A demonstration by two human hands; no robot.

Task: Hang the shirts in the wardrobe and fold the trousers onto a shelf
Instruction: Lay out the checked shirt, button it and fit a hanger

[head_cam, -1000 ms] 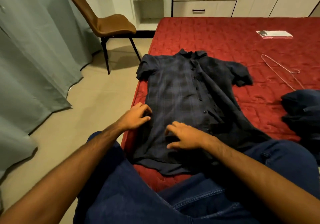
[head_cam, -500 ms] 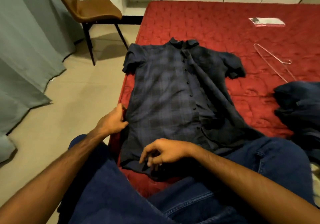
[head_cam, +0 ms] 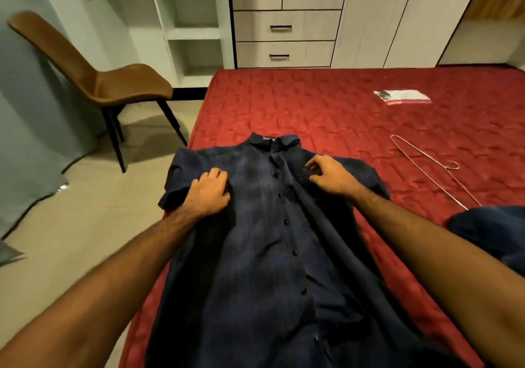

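Dark shirt (head_cam: 272, 242) lying flat, buttoned, on red bed (head_cam: 326, 111). Left hand (head_cam: 208, 194) pressing shoulder, grip wide. Right hand (head_cam: 331, 175) pinching fabric near collar. Wire hanger (head_cam: 426, 168) lying nearby.

A dark plaid button-up shirt (head_cam: 264, 242) lies spread face up on the red quilted bed (head_cam: 326, 111). The left hand (head_cam: 208, 192) rests on its shoulder area with fingers curled; the right hand (head_cam: 331, 175) pinches fabric near the collar. A wire hanger (head_cam: 426, 168) lies apart on the bed.
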